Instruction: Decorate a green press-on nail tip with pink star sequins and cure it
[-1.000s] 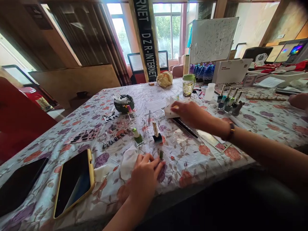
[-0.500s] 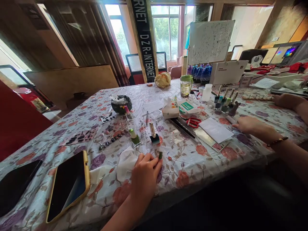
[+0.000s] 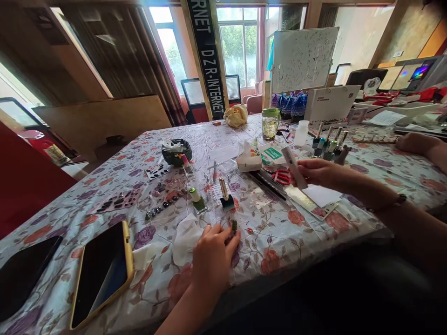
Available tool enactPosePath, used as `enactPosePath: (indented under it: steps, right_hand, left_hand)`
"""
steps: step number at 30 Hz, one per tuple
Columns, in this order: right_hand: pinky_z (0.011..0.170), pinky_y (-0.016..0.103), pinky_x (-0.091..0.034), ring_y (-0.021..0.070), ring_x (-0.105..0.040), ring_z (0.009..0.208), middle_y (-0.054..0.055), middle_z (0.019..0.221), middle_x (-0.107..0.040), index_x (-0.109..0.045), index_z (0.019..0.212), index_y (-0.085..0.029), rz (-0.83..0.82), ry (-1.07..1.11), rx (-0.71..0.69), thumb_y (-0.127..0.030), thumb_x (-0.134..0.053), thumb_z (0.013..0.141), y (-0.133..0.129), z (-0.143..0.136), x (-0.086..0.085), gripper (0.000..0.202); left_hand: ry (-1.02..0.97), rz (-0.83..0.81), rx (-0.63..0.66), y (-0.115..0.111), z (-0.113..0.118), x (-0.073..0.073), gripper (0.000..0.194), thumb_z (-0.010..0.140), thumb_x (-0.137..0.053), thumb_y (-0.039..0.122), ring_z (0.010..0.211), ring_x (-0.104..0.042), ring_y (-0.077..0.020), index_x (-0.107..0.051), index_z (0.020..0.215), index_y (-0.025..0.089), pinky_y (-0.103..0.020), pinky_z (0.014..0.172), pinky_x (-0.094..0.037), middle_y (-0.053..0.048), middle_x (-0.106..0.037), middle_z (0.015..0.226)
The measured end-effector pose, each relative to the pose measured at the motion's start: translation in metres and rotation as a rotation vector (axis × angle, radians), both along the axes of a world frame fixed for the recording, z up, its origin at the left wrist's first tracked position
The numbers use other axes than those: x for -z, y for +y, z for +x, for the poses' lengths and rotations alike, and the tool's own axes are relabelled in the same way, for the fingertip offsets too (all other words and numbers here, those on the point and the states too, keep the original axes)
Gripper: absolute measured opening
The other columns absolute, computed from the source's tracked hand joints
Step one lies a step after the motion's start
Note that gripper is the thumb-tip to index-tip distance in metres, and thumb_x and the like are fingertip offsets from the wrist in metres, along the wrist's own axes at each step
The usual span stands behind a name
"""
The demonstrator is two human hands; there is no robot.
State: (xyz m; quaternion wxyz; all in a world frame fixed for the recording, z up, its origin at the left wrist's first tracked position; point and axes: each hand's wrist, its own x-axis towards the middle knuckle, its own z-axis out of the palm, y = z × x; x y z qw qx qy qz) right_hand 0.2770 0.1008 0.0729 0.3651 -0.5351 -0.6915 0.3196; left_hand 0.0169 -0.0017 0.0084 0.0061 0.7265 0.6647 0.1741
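My left hand point(image 3: 213, 246) rests on the flowered tablecloth, its fingers pinched on a small dark green nail tip point(image 3: 234, 225). In my right hand point(image 3: 314, 171) is a pale flat stick point(image 3: 294, 168), held upright and slightly tilted above the white papers point(image 3: 323, 195). A green polish bottle point(image 3: 198, 201) and a dark teal bottle with a gold cap point(image 3: 226, 197) stand just beyond my left hand. A crumpled white tissue point(image 3: 186, 238) lies beside that hand's left edge.
Red scissors point(image 3: 281, 177), a tissue pack point(image 3: 249, 160), a lidded jar point(image 3: 270, 124) and several polish bottles point(image 3: 326, 148) stand or lie farther back. Two phones, one in a yellow case point(image 3: 101, 274), lie at left. Another person's hand point(image 3: 414, 143) rests at the right.
My right hand has lifted from the table and moved left, bringing the pale stick up with it. My left hand still pinches the green nail tip.
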Motion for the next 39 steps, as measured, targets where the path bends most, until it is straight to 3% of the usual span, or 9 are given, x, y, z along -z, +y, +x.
enactPosePath:
  steps: [3, 6, 8, 11, 14, 17, 24, 32, 39]
  right_hand:
    - [0.071, 0.027, -0.050, 0.0122, -0.064, 0.075, 0.011, 0.090, -0.065, -0.060, 0.104, -0.010, -0.163, 0.105, -0.259, -0.015, -0.034, 0.092, 0.007, -0.022, 0.001, 0.029]
    - [0.072, 0.027, -0.048, 0.0100, -0.060, 0.071, 0.006, 0.085, -0.061, -0.054, 0.111, -0.013, -0.388, 0.425, -0.471, -0.013, -0.032, 0.092, 0.010, -0.047, 0.009, 0.029]
    - [0.072, 0.025, -0.047, 0.0087, -0.057, 0.069, 0.003, 0.082, -0.058, -0.053, 0.111, -0.014, -0.543, 0.627, -0.573, -0.011, -0.032, 0.091, 0.010, -0.062, 0.015, 0.029]
    - [0.069, 0.021, -0.044, 0.0071, -0.054, 0.068, 0.002, 0.082, -0.055, -0.053, 0.110, -0.014, -0.625, 0.688, -0.666, -0.012, -0.037, 0.090, 0.006, -0.080, 0.021, 0.025]
    - [0.062, 0.018, -0.041, 0.0059, -0.051, 0.066, 0.000, 0.080, -0.054, -0.054, 0.104, -0.014, -0.563, 0.650, -0.728, -0.016, -0.050, 0.086, -0.001, -0.097, 0.028, 0.018]
    - [0.061, 0.019, -0.040, 0.0067, -0.050, 0.068, 0.000, 0.081, -0.053, -0.053, 0.096, -0.014, -0.354, 0.686, -0.732, -0.018, -0.059, 0.080, -0.008, -0.111, 0.038, 0.017]
    - [0.071, 0.024, -0.044, 0.0081, -0.053, 0.076, 0.000, 0.085, -0.052, -0.044, 0.100, -0.019, -0.019, 0.709, -0.705, -0.014, -0.052, 0.083, -0.022, -0.132, 0.057, 0.019]
    - [0.072, 0.027, -0.046, 0.0092, -0.053, 0.075, -0.001, 0.083, -0.053, -0.043, 0.099, -0.019, 0.064, 0.699, -0.712, -0.011, -0.052, 0.081, -0.024, -0.147, 0.062, 0.022]
    - [0.072, 0.028, -0.046, 0.0100, -0.054, 0.076, 0.001, 0.083, -0.054, -0.044, 0.100, -0.017, 0.041, 0.709, -0.730, -0.013, -0.053, 0.081, -0.023, -0.146, 0.064, 0.022]
  left_hand:
    - [0.000, -0.014, 0.002, 0.000, 0.001, 0.000, 0.029, 0.086, -0.045, 0.033, 0.075, -0.056, -0.0201, -0.068, 0.075, 0.020, -0.030, 0.064, -0.040, -0.004, -0.060, 0.073]
    - [0.001, -0.016, 0.018, -0.001, 0.002, 0.001, 0.030, 0.086, -0.044, 0.030, 0.075, -0.056, -0.0186, -0.067, 0.070, 0.021, -0.029, 0.065, -0.040, -0.004, -0.060, 0.074]
    - [0.006, -0.017, 0.029, 0.000, 0.003, 0.001, 0.027, 0.086, -0.046, 0.028, 0.077, -0.057, -0.0185, -0.068, 0.071, 0.022, -0.028, 0.065, -0.041, -0.003, -0.060, 0.075]
    - [0.018, -0.016, 0.032, 0.001, 0.002, 0.003, 0.022, 0.085, -0.048, 0.026, 0.077, -0.057, -0.0180, -0.068, 0.076, 0.023, -0.028, 0.066, -0.041, -0.003, -0.061, 0.076]
    - [0.036, -0.009, 0.021, 0.002, 0.001, 0.003, 0.020, 0.085, -0.050, 0.024, 0.076, -0.057, -0.0170, -0.068, 0.078, 0.023, -0.027, 0.066, -0.041, -0.001, -0.062, 0.076]
    - [0.072, 0.008, 0.009, 0.001, -0.003, 0.003, 0.018, 0.085, -0.050, 0.021, 0.076, -0.057, -0.0177, -0.068, 0.081, 0.021, -0.028, 0.066, -0.041, -0.002, -0.063, 0.078]
    - [0.205, 0.068, 0.031, -0.002, -0.012, 0.006, 0.015, 0.083, -0.052, 0.019, 0.073, -0.058, -0.0199, -0.067, 0.085, 0.017, -0.030, 0.062, -0.043, -0.004, -0.063, 0.077]
    - [0.317, 0.324, 0.134, -0.003, -0.020, 0.018, 0.015, 0.077, -0.060, 0.015, 0.064, -0.059, -0.0175, -0.066, 0.091, 0.015, -0.028, 0.054, -0.045, -0.002, -0.063, 0.073]
    - [0.331, 0.342, 0.156, -0.002, -0.020, 0.021, 0.015, 0.080, -0.057, 0.014, 0.060, -0.058, -0.0172, -0.066, 0.091, 0.013, -0.028, 0.051, -0.045, -0.003, -0.062, 0.071]
